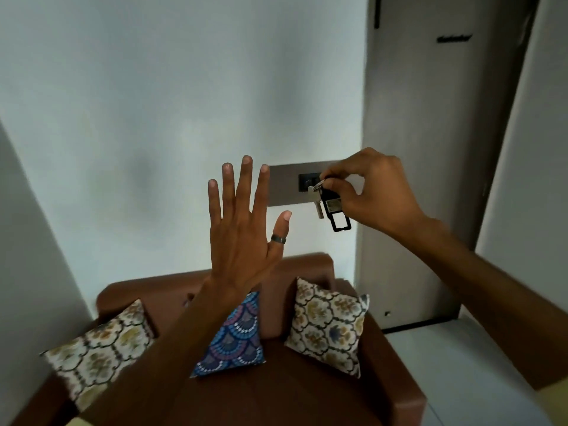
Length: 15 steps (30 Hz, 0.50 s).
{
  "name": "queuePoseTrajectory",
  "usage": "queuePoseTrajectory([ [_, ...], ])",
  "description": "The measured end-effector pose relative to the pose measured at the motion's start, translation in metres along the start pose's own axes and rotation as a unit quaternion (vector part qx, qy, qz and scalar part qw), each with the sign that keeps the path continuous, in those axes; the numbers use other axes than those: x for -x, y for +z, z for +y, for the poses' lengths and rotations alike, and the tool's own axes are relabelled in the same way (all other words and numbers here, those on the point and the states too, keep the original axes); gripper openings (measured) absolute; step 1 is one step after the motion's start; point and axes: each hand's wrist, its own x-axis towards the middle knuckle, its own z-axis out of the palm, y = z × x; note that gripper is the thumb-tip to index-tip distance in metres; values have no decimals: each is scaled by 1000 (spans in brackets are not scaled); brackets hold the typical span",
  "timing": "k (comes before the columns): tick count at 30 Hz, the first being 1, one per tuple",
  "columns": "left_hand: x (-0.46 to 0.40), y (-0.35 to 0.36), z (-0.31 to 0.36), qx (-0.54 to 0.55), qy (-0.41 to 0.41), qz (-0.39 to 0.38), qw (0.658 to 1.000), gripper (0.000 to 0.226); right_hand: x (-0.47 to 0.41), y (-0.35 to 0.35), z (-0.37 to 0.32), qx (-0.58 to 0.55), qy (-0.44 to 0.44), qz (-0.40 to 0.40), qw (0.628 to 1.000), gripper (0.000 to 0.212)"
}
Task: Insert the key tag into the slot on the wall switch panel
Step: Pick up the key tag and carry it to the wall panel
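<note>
Up at the wall switch panel (289, 186), the right hand (375, 192) pinches the key ring, fingers closed, with the black key tag (336, 210) and a silver key (316, 204) dangling just in front of the dark slot (307, 182). Left hand (242, 229) is raised, fingers spread wide, holding nothing, above the brown sofa (307, 395).

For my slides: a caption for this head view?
Right hand dangles key tag before wall switch panel; left hand spread open.
</note>
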Motion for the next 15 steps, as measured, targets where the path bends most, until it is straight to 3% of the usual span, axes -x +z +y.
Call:
queuePoseTrajectory([
  [6,-36,92,69,6,-3,-4,1000,76,0,-17,118,26,30,13,999,5],
  [15,-100,251,142,55,-28,-16,998,78,-46,-11,288,61,23,-42,997,6],
])
